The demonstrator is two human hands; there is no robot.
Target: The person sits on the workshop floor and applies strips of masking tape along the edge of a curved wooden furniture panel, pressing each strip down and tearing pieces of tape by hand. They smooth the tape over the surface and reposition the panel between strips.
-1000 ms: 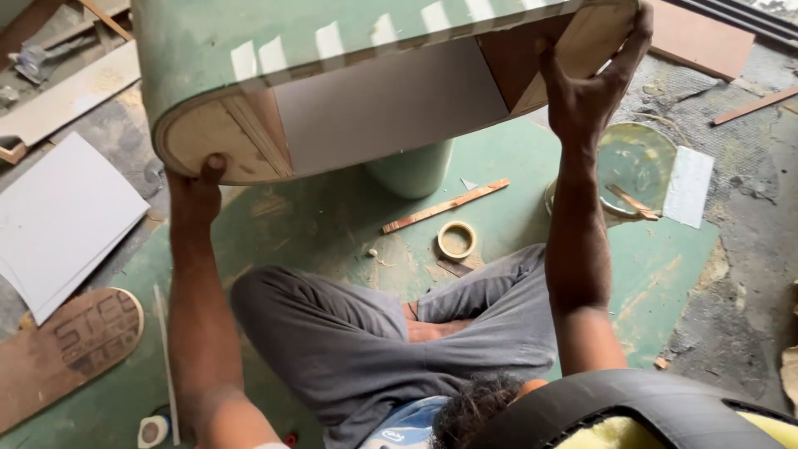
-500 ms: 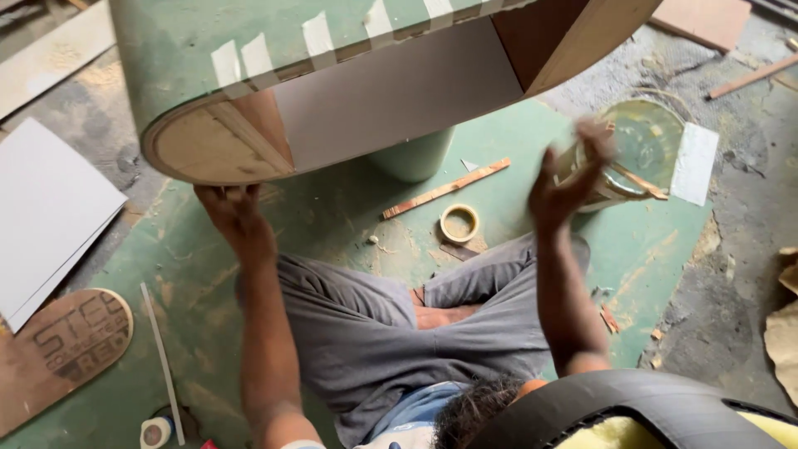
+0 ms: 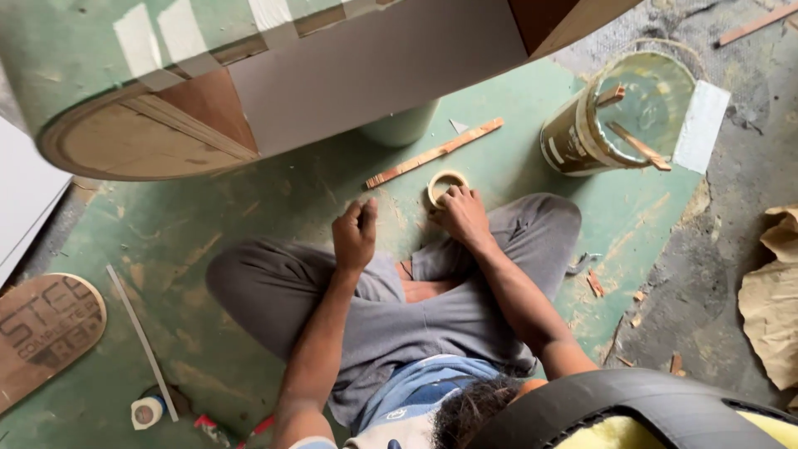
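Two hands low, right hand [image 3: 462, 214] touching tape roll [image 3: 446, 186], left hand [image 3: 355, 235] curled

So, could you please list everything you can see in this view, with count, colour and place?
curved wooden piece: one, green top with pale tape strips, brown rounded end, raised at top left
tape roll: one, beige, on the floor at the right hand's fingertips
wooden strip: one, reddish brown, on the floor beyond the roll
tin can: one, olive, sticks across its mouth, upper right
floor sheet: one, green, scuffed, under the person
white board: one, left edge
rounded plank: one, brown, lower left
brown paper: one, crumpled, right edge
grey trousers: one pair, legs crossed
left hand: loosely curled above the left knee, holding nothing visible
right hand: touching the tape roll
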